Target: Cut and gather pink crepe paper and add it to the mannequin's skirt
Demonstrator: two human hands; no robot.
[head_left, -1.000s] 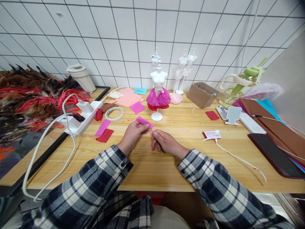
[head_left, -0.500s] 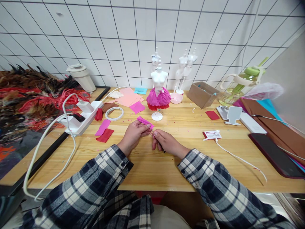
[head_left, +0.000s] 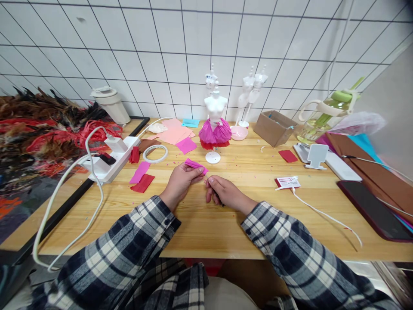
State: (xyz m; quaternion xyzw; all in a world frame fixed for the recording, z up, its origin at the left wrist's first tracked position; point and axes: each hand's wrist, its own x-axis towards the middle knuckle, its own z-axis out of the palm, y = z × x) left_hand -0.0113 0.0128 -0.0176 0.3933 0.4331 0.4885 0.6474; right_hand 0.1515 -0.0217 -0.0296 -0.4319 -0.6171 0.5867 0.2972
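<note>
A narrow strip of folded pink crepe paper is pinched between the thumb and fingers of my left hand. Close beside it, my right hand is closed round a slim dark tool. A thin tip shows at the paper's right end; the tool's kind is mostly hidden by my fingers. Just beyond my hands a small white dress form stands upright on a round base. It wears a puffed magenta paper skirt with a red fringe below.
Left of my hands lie red paper, a pink piece, a tape roll and a power strip. At the back are more dress forms, a pink bowl and a cardboard box. A phone lies right.
Almost nothing differs. Both hands stay in place with the pink paper and the tool; the view has shifted very slightly.
</note>
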